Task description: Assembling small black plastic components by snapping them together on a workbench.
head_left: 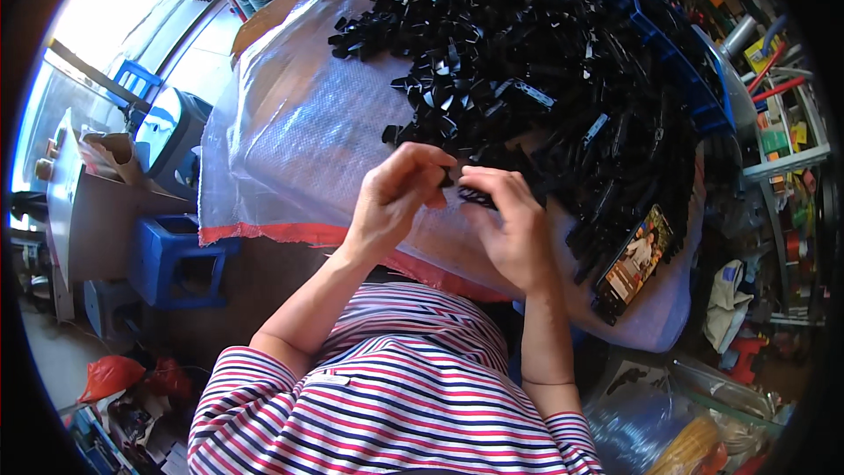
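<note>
Both my hands are raised close together over the near edge of a white woven sheet (308, 132) with a red hem. My left hand (400, 189) pinches a small black piece (446, 179) between thumb and fingers. In my right hand (507, 220) is a black plastic part (477, 198), its surface looking ribbed or slotted; the fingers cover much of it. The two pieces are a short way apart. Just beyond my hands spreads a large heap of black plastic parts (492, 62), some of them shiny.
A phone (633, 264) with a lit screen lies at the heap's near right. Blue crates (655, 26) stand behind and right of the heap. To the left are a blue stool (180, 259) and a white table (114, 220). Shelving with tools (782, 132) lines the far right.
</note>
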{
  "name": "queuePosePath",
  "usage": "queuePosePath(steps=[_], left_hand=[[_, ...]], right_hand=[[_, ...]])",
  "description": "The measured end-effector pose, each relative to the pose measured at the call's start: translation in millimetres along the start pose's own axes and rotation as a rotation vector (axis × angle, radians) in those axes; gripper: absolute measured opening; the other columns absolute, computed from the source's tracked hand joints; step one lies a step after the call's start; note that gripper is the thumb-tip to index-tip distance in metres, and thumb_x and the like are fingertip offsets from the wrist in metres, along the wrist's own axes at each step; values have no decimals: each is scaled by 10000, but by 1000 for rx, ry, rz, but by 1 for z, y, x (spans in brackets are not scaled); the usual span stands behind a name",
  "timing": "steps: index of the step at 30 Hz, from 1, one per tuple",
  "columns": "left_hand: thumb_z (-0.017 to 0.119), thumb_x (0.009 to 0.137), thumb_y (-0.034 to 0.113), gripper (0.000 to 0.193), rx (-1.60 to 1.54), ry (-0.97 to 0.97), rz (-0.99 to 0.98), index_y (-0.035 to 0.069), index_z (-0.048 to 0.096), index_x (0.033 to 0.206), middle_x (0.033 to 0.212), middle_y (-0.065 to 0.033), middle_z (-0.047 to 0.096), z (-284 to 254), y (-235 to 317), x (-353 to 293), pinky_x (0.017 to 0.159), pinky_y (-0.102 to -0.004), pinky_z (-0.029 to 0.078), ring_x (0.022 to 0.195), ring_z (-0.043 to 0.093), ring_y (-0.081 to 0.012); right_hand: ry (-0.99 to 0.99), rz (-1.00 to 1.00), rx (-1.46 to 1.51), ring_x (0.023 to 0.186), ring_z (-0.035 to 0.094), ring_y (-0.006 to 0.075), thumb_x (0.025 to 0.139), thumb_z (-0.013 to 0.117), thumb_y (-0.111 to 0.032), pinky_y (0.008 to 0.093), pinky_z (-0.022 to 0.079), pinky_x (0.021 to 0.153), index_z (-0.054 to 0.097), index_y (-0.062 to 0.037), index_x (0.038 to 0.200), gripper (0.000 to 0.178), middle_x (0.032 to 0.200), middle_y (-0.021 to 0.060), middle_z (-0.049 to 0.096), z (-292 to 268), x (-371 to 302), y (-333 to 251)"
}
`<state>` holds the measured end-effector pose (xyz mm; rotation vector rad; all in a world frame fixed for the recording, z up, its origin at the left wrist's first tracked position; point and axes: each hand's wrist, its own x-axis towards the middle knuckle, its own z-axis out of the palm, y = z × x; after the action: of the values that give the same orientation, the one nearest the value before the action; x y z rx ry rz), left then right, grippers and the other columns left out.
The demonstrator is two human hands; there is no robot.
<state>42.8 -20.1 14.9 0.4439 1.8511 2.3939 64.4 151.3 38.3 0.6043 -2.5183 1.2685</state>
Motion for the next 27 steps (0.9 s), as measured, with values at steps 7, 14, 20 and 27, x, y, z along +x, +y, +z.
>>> queuePosePath(steps=[7, 14, 20, 27], left_hand=[[588, 878, 102, 336, -148, -267, -163, 26, 466, 1182, 889, -34, 571, 3, 7, -4, 612, -198, 461, 715, 533, -59], [568, 888, 128, 148, -635, -122, -446, 23, 566, 991, 928, -54, 598, 18, -9, -9, 724, -229, 507, 811, 590, -101], [509, 925, 167, 169, -753, -56, -484, 22, 568, 989, 838, -67, 605, 20, -6, -6, 653, -228, 498, 677, 587, -109], [521, 924, 199, 181, -642, -72, -433, 38, 581, 977, 809, -53, 598, 25, -2, -4, 572, -199, 448, 601, 534, -87]], right_hand=[[22, -5, 203, 832, 588, 147, 836, 657, -238, 258, 452, 738, 576, -17, 1053, 320, 897, 72, 620, -5, -9, -14], [222, 73, 146, 801, 593, 171, 804, 690, -155, 268, 460, 716, 590, -17, 990, 252, 872, 79, 615, 14, -22, -16], [285, 68, 302, 948, 505, 145, 889, 498, -79, 253, 425, 787, 502, -14, 1060, 184, 1063, 119, 534, 12, -31, -14], [250, 245, 111, 691, 503, 90, 925, 498, -150, 204, 407, 642, 532, -7, 1076, 211, 799, 26, 565, -4, -42, -23]])
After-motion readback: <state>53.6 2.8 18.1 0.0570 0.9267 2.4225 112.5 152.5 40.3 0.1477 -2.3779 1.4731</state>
